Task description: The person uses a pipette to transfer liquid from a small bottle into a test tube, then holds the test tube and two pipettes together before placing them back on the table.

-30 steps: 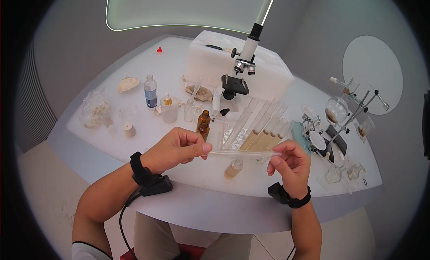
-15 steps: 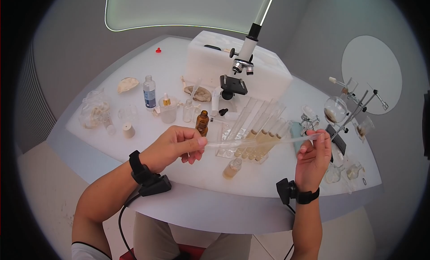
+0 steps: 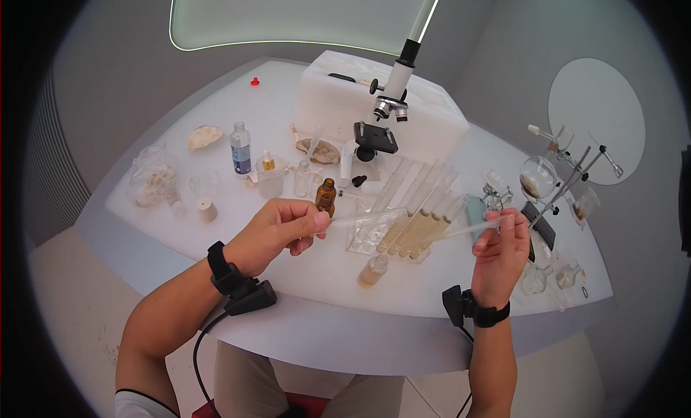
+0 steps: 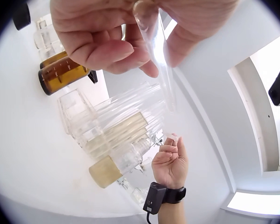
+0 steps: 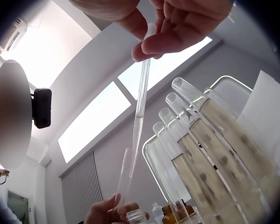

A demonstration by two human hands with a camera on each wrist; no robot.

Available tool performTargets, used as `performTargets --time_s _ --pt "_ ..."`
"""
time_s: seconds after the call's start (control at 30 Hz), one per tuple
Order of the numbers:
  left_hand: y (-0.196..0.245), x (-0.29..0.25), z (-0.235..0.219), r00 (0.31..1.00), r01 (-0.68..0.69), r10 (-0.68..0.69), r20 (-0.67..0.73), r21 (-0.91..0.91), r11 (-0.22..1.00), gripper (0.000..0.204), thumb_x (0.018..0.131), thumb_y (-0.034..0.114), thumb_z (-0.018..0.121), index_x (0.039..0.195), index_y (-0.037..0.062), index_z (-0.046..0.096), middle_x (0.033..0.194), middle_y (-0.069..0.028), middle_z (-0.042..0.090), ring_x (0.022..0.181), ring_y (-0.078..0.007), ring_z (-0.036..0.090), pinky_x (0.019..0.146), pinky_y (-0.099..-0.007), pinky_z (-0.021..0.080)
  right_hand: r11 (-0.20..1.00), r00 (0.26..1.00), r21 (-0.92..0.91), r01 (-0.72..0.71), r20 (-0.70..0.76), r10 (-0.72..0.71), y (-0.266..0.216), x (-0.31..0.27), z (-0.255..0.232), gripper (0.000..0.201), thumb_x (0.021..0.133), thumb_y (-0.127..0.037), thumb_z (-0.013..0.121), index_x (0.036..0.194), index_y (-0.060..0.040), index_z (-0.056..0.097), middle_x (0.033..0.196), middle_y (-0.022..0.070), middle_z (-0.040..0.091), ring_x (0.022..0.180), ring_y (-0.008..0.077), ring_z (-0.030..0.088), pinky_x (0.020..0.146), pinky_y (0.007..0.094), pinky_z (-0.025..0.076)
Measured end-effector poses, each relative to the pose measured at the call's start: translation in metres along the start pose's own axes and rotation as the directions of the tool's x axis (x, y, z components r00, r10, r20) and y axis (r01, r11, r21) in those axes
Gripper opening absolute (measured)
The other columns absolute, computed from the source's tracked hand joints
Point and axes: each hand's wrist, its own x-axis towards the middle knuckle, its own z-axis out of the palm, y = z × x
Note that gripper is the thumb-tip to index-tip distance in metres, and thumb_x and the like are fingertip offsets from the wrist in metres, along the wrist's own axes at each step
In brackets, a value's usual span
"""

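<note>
left hand (image 3: 277,232) pinches clear tube (image 4: 157,44), right hand (image 3: 502,258) pinches slim pipette (image 5: 139,109) — both aloft near racked tubes (image 5: 215,151). best: tube mouth tilted up, pipette tip centred on mouth — no scraping.

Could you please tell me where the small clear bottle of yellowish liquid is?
In the head view, the bottle stands just in front of the test-tube rack, left of the right hand.

Softly and evenly lit across the desk (image 3: 317,283) in the head view, darkened and bowed toward the edges. Blown out at the ceiling panel (image 5: 94,122), left of centre in the right wrist view; streaked with glare along the tube (image 4: 159,49), upper centre in the left wrist view.
</note>
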Motion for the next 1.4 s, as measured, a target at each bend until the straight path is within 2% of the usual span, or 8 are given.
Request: performTargets --time_s 0.27,0.67,1.2,1.27,1.4 --pt "0.003 -0.001 0.002 0.997 -0.059 0.058 -0.045 -0.027 0.998 0.026 0.096 0.034 0.061 0.084 0.0115 0.061 0.08 -0.0053 0.067 0.063 -0.0074 0.053 0.059 -0.0224 0.041 0.998 0.996 -0.059 0.001 0.094 0.005 0.002 -0.006 0.006 0.016 0.1 -0.019 0.058 0.104 -0.0039 0.055 0.096 0.011 0.067 0.054 0.0092 0.056 0.049 0.0228 0.045" --pt "-0.001 0.001 0.001 1.0 -0.007 0.008 0.016 -0.027 1.0 0.03 0.098 0.035 0.059 0.083 0.0092 0.062 0.078 -0.0065 0.067 0.061 -0.0084 0.053 0.059 -0.0221 0.041 0.994 0.983 -0.109 0.025 0.184 -0.005 0.004 -0.011 0.007 0.017 0.099 -0.017 0.059 0.105 -0.0019 0.055 0.095 0.0121 0.07 0.054 0.0089 0.057 0.051 0.0222 0.045" --pt "-0.001 0.0 0.002 1.0 -0.005 0.006 0.027 -0.02 1.0 0.031 0.097 0.036 0.061 0.082 0.0098 0.061 0.078 -0.0066 0.068 0.061 -0.0081 0.054 0.059 -0.022 0.041 0.984 0.982 -0.154 0.092 0.179 -0.063 0.003 -0.014 0.007 0.013 0.097 -0.011 0.062 0.104 -0.0009 0.057 0.094 0.015 0.071 0.054 0.0081 0.056 0.051 0.0201 0.045" --pt "0.001 0.001 0.005 1.0 -0.004 0.004 0.011 -0.022 1.0 0.031 0.096 0.036 0.061 0.08 0.009 0.061 0.067 -0.0032 0.061 0.056 -0.0074 0.048 0.056 -0.0226 0.038 0.987 0.981 -0.137 0.079 0.185 -0.053 0.001 -0.014 0.008 0.013 0.097 -0.01 0.061 0.104 -0.0003 0.057 0.095 0.0156 0.071 0.054 0.0086 0.057 0.052 0.0208 0.046" --pt "0.001 0.0 0.0 0.999 0.019 -0.019 0.044 -0.016 1.0 0.032 0.094 0.036 0.065 0.078 0.0086 0.063 0.068 0.0012 0.061 0.052 -0.0048 0.042 0.053 -0.0229 0.033 0.992 0.978 -0.11 0.068 0.203 -0.044 0.001 -0.014 0.007 0.013 0.096 -0.01 0.061 0.104 0.0001 0.057 0.096 0.0162 0.071 0.055 0.0091 0.058 0.052 0.0214 0.047"
